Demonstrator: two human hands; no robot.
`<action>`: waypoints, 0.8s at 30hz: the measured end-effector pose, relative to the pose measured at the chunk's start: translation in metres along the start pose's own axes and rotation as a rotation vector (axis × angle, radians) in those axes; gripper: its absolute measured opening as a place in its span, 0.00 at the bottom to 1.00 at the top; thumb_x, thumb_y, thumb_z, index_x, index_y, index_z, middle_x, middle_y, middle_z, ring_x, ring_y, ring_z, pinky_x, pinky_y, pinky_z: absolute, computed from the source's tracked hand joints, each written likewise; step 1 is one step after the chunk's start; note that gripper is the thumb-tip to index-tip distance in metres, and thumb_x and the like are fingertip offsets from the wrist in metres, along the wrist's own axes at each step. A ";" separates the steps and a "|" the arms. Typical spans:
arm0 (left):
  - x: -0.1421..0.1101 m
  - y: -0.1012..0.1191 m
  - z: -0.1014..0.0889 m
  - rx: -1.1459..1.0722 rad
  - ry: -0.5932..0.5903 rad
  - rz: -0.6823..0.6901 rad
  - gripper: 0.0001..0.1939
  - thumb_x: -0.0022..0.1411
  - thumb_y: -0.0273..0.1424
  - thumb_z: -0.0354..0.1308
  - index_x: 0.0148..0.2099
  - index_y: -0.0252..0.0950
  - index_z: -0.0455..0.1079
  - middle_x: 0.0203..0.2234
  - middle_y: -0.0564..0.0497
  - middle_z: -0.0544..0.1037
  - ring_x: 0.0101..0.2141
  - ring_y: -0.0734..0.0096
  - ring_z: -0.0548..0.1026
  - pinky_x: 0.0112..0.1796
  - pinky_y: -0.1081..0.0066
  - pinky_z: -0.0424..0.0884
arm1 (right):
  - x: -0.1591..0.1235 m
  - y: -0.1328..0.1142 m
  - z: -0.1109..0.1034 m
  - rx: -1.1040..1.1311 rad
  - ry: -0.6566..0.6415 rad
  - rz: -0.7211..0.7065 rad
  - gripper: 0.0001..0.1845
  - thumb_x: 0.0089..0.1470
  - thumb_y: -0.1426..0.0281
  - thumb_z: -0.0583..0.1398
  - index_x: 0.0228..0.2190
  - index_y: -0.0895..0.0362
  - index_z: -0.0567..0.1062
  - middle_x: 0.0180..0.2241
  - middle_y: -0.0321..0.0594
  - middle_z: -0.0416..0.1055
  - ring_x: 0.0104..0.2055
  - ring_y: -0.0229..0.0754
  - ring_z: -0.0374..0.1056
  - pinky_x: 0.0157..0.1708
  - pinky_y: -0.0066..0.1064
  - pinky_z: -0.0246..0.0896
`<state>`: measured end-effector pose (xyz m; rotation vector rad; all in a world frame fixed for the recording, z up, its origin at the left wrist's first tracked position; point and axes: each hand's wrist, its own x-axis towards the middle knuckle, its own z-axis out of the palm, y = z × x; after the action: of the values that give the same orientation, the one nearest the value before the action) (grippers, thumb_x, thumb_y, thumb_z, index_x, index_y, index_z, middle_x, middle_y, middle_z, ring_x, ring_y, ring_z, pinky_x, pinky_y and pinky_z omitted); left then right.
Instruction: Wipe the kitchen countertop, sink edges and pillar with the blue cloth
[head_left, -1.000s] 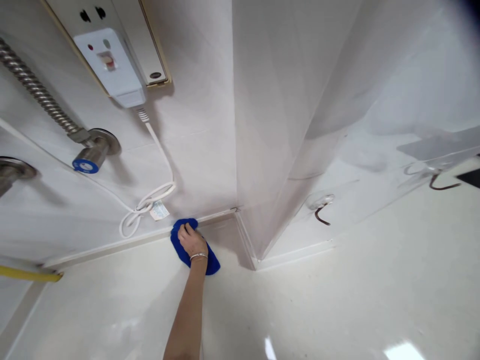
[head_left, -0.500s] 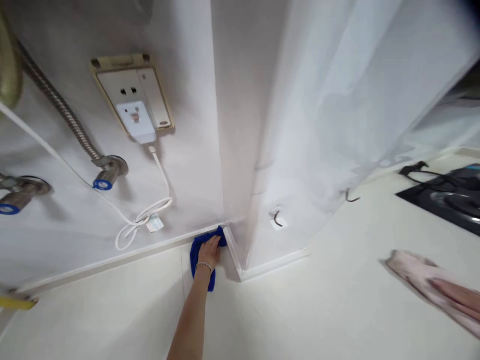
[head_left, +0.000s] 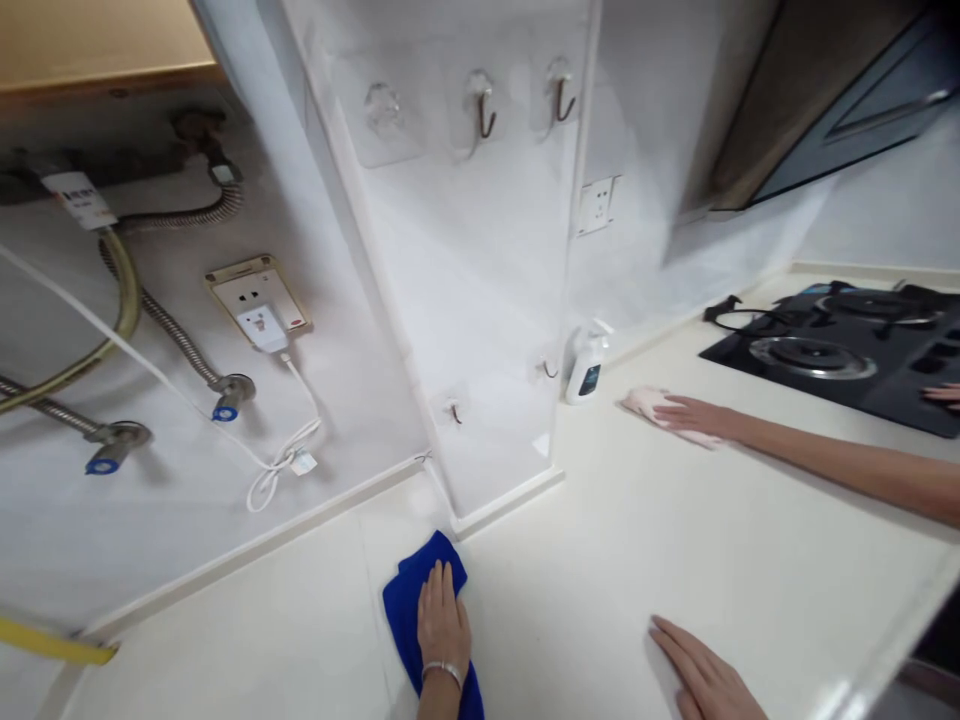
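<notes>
My left hand, with a bracelet at the wrist, presses a folded blue cloth down on the white countertop. Its fingers are extended together over the cloth, just in front of the corner of the white pillar. At the lower right lies my right hand, palm down with fingers stretched out, on or just above the bare counter; it holds nothing. The frame's bottom edge cuts off part of it.
A co-worker's hand rests on a pink cloth; another hand is by the black gas stove. A spray bottle stands beside the pillar. Left are a plugged socket, valves and a yellow pipe.
My left hand and the blue cloth have come back from the wall corner toward me. My right hand has entered view. The camera view has shifted, showing more hooks and the co-worker's arm.
</notes>
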<state>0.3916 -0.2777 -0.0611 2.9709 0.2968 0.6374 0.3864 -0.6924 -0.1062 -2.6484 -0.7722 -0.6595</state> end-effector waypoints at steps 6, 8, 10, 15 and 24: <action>-0.061 0.016 -0.011 -0.002 0.094 0.208 0.31 0.65 0.27 0.48 0.69 0.38 0.51 0.62 0.44 0.68 0.61 0.64 0.66 0.58 0.59 0.70 | 0.002 -0.009 -0.005 -0.003 -0.025 0.071 0.38 0.57 0.74 0.51 0.67 0.55 0.52 0.65 0.46 0.58 0.62 0.49 0.62 0.57 0.43 0.65; -0.072 0.018 -0.018 -0.014 0.089 0.234 0.33 0.65 0.27 0.48 0.71 0.40 0.47 0.63 0.45 0.67 0.62 0.65 0.66 0.58 0.59 0.70 | 0.003 -0.012 -0.006 -0.008 -0.015 0.083 0.38 0.56 0.74 0.51 0.67 0.56 0.52 0.66 0.47 0.56 0.63 0.50 0.60 0.57 0.43 0.65; -0.080 0.019 -0.021 -0.019 0.109 0.236 0.34 0.65 0.27 0.48 0.71 0.42 0.45 0.62 0.46 0.68 0.61 0.65 0.66 0.57 0.59 0.71 | 0.003 -0.014 -0.006 -0.004 -0.012 0.093 0.38 0.56 0.74 0.51 0.67 0.55 0.53 0.66 0.47 0.56 0.63 0.50 0.60 0.58 0.44 0.65; -0.086 0.011 -0.006 -0.060 0.176 0.257 0.34 0.65 0.25 0.48 0.70 0.45 0.47 0.60 0.49 0.71 0.58 0.66 0.70 0.55 0.59 0.73 | 0.005 -0.016 -0.010 0.034 0.032 0.102 0.37 0.53 0.71 0.53 0.64 0.53 0.60 0.66 0.45 0.57 0.63 0.51 0.61 0.58 0.46 0.65; -0.004 -0.032 -0.019 -0.357 0.036 -0.246 0.26 0.65 0.35 0.42 0.56 0.30 0.71 0.58 0.37 0.71 0.61 0.52 0.67 0.62 0.50 0.63 | -0.030 -0.019 -0.024 0.006 0.057 0.146 0.30 0.55 0.70 0.53 0.59 0.49 0.68 0.62 0.40 0.64 0.62 0.50 0.61 0.58 0.46 0.64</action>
<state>0.3742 -0.2465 -0.0494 2.5347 0.4858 0.6375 0.3449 -0.6994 -0.0977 -2.6371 -0.5577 -0.6881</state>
